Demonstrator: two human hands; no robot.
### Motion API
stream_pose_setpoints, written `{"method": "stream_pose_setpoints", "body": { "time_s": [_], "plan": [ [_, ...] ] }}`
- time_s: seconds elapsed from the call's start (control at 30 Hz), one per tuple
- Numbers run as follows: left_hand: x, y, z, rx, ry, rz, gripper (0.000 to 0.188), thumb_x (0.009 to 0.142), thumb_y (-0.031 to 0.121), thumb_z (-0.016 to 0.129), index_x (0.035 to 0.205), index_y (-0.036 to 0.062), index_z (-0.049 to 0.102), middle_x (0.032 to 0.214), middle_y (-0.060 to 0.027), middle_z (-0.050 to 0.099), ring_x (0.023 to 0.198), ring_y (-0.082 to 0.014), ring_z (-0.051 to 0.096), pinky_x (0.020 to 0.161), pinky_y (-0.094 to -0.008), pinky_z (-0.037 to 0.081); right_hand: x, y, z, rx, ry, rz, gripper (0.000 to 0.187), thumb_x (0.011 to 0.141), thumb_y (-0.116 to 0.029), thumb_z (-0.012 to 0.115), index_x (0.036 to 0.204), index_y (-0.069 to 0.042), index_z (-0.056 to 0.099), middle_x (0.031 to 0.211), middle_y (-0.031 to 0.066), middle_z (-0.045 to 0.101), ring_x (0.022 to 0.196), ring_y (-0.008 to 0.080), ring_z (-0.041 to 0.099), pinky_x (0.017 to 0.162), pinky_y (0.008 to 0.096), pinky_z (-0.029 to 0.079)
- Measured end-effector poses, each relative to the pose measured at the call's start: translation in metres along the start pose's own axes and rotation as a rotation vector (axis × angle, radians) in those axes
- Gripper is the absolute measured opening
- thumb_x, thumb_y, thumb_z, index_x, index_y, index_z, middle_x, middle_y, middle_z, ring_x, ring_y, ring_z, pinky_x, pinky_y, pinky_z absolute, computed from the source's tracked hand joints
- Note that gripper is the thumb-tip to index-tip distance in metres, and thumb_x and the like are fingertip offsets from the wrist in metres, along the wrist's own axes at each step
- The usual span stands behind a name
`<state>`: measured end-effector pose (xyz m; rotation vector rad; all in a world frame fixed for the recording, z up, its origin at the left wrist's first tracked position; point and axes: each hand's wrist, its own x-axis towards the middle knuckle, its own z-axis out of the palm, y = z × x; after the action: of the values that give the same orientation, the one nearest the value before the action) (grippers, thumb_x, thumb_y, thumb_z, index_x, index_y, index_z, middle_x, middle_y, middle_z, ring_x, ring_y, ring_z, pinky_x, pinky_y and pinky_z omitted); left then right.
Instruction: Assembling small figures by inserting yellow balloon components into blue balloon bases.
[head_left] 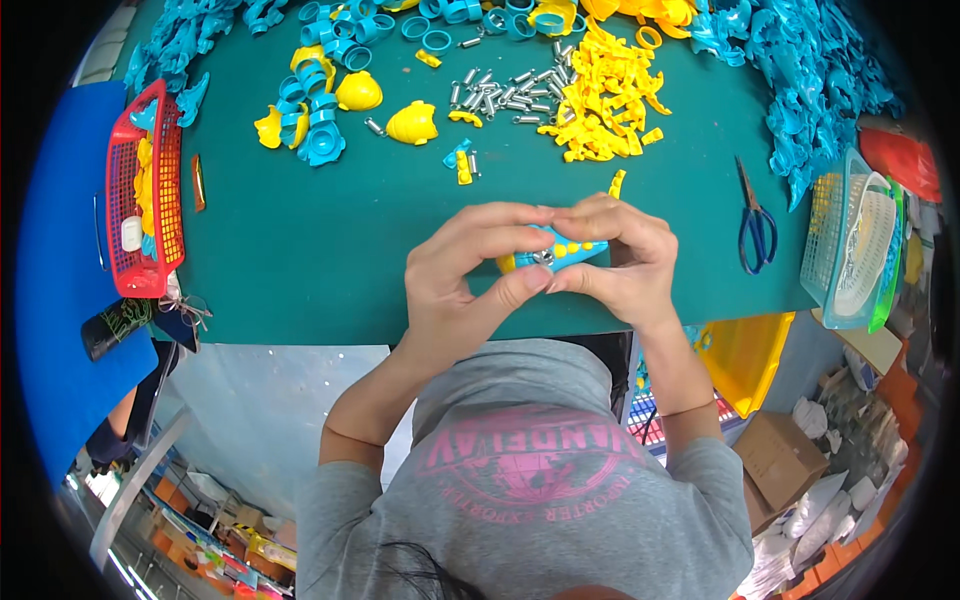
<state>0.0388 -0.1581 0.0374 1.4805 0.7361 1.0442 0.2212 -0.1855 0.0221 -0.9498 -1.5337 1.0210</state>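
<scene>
A blue and yellow plastic toy part [578, 248] with a row of yellow bumps is held between both hands near the table's front edge. My left hand [470, 255] grips its left end, thumb below and fingers above, beside a small shiny metal piece [543, 257]. Around its right end closes my right hand [630, 255], with the thumb tip close to the left one. Fingers cover much of the part. Just beyond the right hand lies a small yellow strip [617, 184]. Farther off are a yellow piece [464, 168] and a yellow shell [412, 123].
Metal springs [515, 98] and a pile of yellow pieces [605, 100] lie on the green table [300, 250]. Blue parts [820, 90] heap up at the far right. Scissors [756, 230] rest at the right, a red basket [150, 270] at the left, clear baskets [835, 240] at the right edge.
</scene>
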Motion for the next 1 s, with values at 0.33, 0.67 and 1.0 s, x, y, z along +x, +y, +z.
{"method": "stream_pose_setpoints", "body": {
  "time_s": [0.33,0.67,1.0],
  "plan": [
    [0.026,0.004,-0.02,0.212,-0.025,-0.11,0.023,0.075,0.009,0.066,0.097,0.0064,0.063,0.114,-0.0099,0.054,0.101,-0.0199,0.054,0.083,-0.0308,0.044,0.033,-0.014,0.01,-0.301,-0.037,0.143,0.053,0.057,-0.011,0.08,0.106,-0.002,0.059,0.103,0.0123,0.06,0.096,0.0239,0.058,0.081,0.032,0.045],
    [0.128,-0.06,-0.077,1.147,0.016,0.342,0.011,0.07,0.014,0.069,0.077,0.0076,0.063,0.084,-0.0045,0.056,0.083,-0.0238,0.05,0.073,-0.0339,0.042,0.02,-0.004,-0.022,-0.2,0.188,0.314,0.052,0.066,-0.009,0.076,0.113,0.0,0.054,0.113,0.0092,0.053,0.101,0.0182,0.053,0.086,0.0288,0.044],
    [0.024,-0.015,-0.002,0.348,-0.102,-0.186,0.026,0.077,0.02,0.065,0.099,0.0073,0.059,0.093,-0.0074,0.056,0.086,-0.0219,0.051,0.075,-0.0294,0.041,-0.015,-0.014,-0.046,0.144,0.427,0.387,0.051,0.07,-0.006,0.074,0.114,0.002,0.051,0.109,0.011,0.056,0.097,0.016,0.055,0.085,0.0283,0.044]
  ]
}}
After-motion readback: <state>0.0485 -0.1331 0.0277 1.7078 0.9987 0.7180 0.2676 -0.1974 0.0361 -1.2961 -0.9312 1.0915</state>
